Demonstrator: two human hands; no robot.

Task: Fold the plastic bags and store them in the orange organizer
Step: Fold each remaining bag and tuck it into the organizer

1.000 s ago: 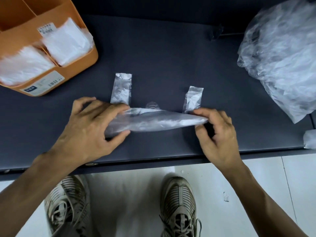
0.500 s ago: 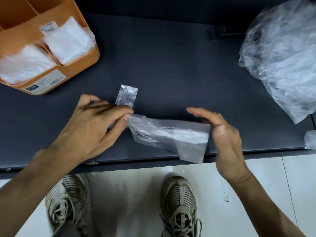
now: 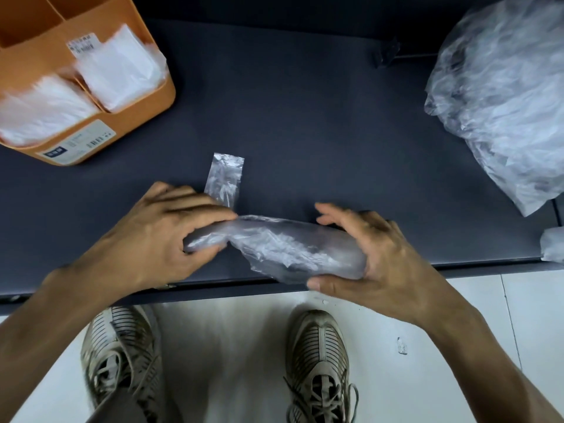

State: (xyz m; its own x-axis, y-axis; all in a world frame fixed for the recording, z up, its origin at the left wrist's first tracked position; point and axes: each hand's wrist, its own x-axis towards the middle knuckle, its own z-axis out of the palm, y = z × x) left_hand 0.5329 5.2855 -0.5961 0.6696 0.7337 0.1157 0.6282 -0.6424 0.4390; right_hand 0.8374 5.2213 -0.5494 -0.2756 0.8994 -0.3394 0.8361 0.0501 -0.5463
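Observation:
A clear plastic bag (image 3: 283, 245), folded into a long band, lies near the front edge of the dark table (image 3: 305, 117). My left hand (image 3: 158, 239) pinches its left end between thumb and fingers. My right hand (image 3: 375, 261) cups its right end, thumb under the lower edge, fingers over the top. One bag handle (image 3: 225, 178) sticks up flat on the table beyond my left hand. The orange organizer (image 3: 146, 117) stands at the far left, with folded white bags (image 3: 119, 68) in its front compartments.
A heap of loose clear bags (image 3: 503, 96) fills the far right of the table. Another scrap of plastic (image 3: 552, 244) lies at the right edge. A small black clip (image 3: 386, 54) sits at the back. Below the table edge are pale floor tiles and my shoes.
The right half of the bag was folded over, hiding the right handle. My right hand went from pinching the tip to cupping the folded end. The left hand kept its hold.

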